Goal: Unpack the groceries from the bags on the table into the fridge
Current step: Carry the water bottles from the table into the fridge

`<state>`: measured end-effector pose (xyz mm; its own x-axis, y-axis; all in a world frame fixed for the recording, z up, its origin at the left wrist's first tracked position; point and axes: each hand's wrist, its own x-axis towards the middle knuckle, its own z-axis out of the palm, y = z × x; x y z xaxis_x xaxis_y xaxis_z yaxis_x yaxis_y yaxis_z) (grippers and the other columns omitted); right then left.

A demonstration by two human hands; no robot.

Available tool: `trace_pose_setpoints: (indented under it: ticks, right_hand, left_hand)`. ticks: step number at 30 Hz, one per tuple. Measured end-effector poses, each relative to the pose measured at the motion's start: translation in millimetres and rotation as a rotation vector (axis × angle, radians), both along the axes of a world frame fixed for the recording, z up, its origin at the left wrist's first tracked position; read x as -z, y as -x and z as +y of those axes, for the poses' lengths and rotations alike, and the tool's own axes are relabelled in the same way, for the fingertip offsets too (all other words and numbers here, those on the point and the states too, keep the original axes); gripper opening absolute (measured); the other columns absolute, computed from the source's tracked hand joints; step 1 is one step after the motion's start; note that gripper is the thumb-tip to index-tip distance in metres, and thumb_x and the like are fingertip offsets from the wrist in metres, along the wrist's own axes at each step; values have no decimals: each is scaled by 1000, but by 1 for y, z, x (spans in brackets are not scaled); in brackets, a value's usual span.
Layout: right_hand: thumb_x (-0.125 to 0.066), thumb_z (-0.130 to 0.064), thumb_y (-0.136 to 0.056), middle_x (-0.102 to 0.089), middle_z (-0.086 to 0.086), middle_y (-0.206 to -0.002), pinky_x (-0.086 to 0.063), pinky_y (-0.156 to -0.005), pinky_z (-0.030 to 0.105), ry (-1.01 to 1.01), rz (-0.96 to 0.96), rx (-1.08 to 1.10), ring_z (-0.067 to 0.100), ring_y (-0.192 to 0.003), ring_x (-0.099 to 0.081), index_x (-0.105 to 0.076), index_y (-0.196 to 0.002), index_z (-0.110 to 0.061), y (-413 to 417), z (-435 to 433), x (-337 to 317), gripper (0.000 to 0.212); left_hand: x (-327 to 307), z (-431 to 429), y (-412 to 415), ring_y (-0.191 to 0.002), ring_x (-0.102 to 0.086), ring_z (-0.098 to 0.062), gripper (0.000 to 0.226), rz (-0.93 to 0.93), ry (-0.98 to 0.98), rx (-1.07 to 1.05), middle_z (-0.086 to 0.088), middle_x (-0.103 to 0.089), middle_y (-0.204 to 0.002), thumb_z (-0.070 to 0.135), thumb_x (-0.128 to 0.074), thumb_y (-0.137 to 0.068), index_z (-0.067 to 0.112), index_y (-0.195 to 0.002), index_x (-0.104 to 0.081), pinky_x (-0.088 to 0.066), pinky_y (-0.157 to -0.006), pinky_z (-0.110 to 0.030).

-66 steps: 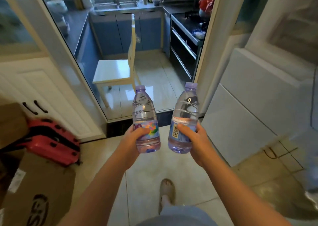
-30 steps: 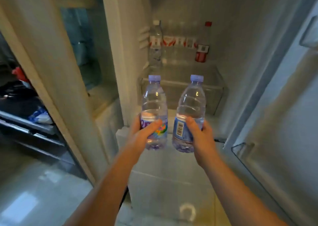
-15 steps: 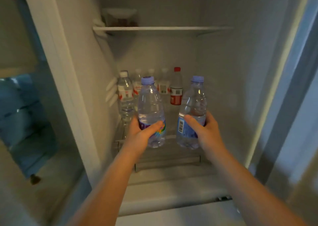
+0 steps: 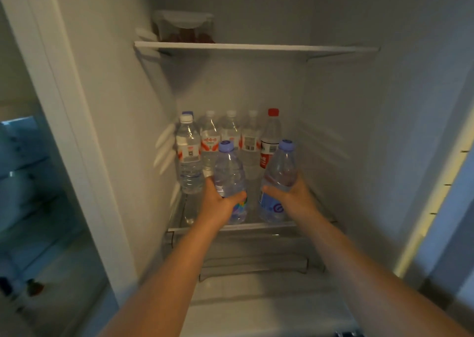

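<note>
The fridge is open in front of me, and both arms reach in over its glass shelf. My left hand grips a clear water bottle with a purple cap, held upright near the shelf's front. My right hand grips a second purple-capped water bottle, tilted slightly right. Both bottle bases are at about shelf level; whether they touch the glass I cannot tell.
Several white-capped water bottles and one red-capped bottle stand in a row at the shelf's back. An upper shelf carries a lidded clear container. A drawer sits below. The fridge door edge is at right.
I turned from the kitchen doorway to the open fridge. Both hands have carried their bottles forward and down into the fridge, to the front of the glass shelf.
</note>
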<state>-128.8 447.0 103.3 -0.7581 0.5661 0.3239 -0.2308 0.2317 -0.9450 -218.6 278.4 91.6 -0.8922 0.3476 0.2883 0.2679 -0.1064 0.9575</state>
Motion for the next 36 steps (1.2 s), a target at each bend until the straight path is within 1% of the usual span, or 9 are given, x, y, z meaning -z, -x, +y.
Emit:
trace_pose_setpoints:
  ticks: [5,9,12,15,19,24,26,29,36]
  right_hand:
    - [-79,-4,-81,-65,0,-123,-50,-97,22,-96,28,-15,6,-112,-63,-50,-135,-12,5,1,14,62]
    - [-78,6,-78,-62,-3,-116,-47,-86,8,-167,-42,-63,-15,-98,-60,-48,-126,-14,4,4,35,60]
    - [-84,5,-69,-66,-8,-109,-50,-85,15,-196,-137,-90,-1,-95,-65,-55,-111,-23,7,14,46,59]
    - [-85,5,-67,-72,-2,-97,-52,-74,15,-226,-217,-54,13,-88,-69,-64,-103,-14,10,17,50,45]
    - [-86,-2,-69,-70,1,-92,-45,-58,4,-239,-263,-34,6,-77,-63,-68,-104,-9,19,15,43,40]
    - [-88,-6,-67,-68,-1,-94,-47,-66,19,-205,-251,32,7,-81,-63,-61,-100,-12,42,6,36,43]
    - [-88,-8,-69,-61,-7,-89,-45,-71,26,-201,-257,67,10,-83,-60,-53,-98,-13,51,1,34,46]
    - [-87,-11,-71,-64,3,-95,-45,-72,29,-215,-260,92,18,-89,-63,-53,-97,-12,68,-1,37,43]
    - [-79,-19,-82,-67,10,-114,-46,-79,31,-236,-360,108,26,-105,-64,-57,-112,-7,106,-9,39,39]
  left_hand:
    - [15,-1,7,-111,-63,-3,72,72,62,38,8,-63,-125,8,-82,-79,19,-139,-43,-50,-95,-22]
    - [26,-7,8,-112,-64,-1,75,111,107,34,12,-65,-125,7,-84,-77,21,-139,-44,-50,-91,-16]
    - [32,-10,7,-107,-64,3,78,140,181,-7,15,-64,-120,2,-88,-68,29,-129,-47,-51,-89,-16]
    - [37,-9,3,-95,-62,6,74,115,258,-146,9,-62,-112,12,-95,-60,23,-116,-47,-52,-80,-19]
    - [35,-5,5,-83,-63,-11,70,103,337,-280,-1,-60,-96,26,-97,-54,15,-98,-44,-51,-66,-28]
    - [26,4,14,-70,-53,-2,55,85,398,-334,1,-57,-85,24,-93,-65,12,-91,-46,-32,-51,-15]
    - [24,9,20,-66,-50,-1,49,85,394,-354,2,-56,-79,21,-91,-68,15,-84,-45,-34,-48,-14]
    - [21,18,31,-67,-54,-7,44,63,365,-386,6,-55,-75,13,-87,-73,20,-77,-44,-35,-49,-11]
    - [26,34,59,-94,-67,-31,23,34,357,-497,-15,-71,-97,12,-77,-85,4,-98,-60,-42,-72,-28]
